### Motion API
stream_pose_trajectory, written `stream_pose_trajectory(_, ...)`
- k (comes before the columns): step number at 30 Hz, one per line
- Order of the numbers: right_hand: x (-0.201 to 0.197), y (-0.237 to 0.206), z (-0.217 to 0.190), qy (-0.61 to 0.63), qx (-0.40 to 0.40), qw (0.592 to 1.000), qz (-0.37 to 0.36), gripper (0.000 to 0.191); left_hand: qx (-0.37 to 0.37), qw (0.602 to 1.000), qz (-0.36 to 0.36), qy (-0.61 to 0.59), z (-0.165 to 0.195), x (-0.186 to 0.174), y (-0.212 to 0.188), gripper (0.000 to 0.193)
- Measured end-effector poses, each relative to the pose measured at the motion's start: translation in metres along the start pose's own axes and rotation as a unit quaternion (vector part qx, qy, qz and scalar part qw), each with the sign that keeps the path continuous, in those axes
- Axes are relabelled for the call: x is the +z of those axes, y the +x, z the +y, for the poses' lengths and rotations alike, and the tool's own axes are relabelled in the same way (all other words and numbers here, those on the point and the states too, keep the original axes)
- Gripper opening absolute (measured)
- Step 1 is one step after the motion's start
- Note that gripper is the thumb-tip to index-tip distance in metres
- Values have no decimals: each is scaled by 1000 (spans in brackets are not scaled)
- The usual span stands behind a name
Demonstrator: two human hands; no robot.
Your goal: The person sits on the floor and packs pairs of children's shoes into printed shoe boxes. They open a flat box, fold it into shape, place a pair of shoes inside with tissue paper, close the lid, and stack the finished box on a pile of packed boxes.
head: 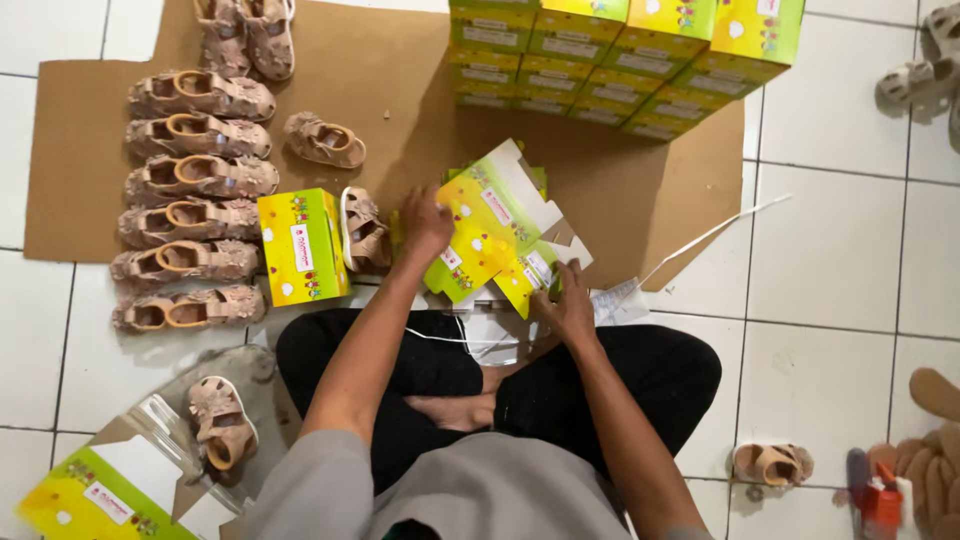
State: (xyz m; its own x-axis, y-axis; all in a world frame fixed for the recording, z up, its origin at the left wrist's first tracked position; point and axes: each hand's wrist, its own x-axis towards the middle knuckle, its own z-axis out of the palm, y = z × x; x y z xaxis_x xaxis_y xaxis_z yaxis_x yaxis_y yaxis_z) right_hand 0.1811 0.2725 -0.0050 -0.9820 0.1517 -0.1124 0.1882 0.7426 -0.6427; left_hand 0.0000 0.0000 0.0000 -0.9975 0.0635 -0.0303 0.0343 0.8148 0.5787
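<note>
We're mid-fold on a yellow-green shoebox blank [490,235]: left hand [427,225] pinches its edge, right hand [568,305] grips a flap [528,275]. Next, we'd guess, flaps need tucking.

The flat carton [95,490] at bottom left is cut off by the edge.

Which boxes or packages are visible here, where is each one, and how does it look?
Unfolded box: yellow-green carton, held by left hand and right hand.
Closed box: yellow-green, beside the sandal row.
Box stack: top, on the cardboard sheet.
Flat box: bottom left corner.
</note>
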Motion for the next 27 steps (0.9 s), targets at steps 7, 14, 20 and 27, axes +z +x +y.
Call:
stream_pose_trajectory(7, -142, 30, -81, -104, -182, 964, 162, 66, 84, 982, -82, -146, 22, -79, 26, 16)
stream_pose_trajectory(14, -212, 0, -163, -250, -516, 818, -35, 70, 90, 900, -361, -227, 54, -105, 5, 31)
stream_pose_trajectory(20, -197, -44, -185, -201, -403, 890, -69, 36, 144, 888, -198, -388, 50, -178, -12, 44)
stream_pose_trajectory(27, -153, -61, -201, -121, -280, 952, 25, 32, 176, 935, 53, -305, 96, -190, -117, 104)
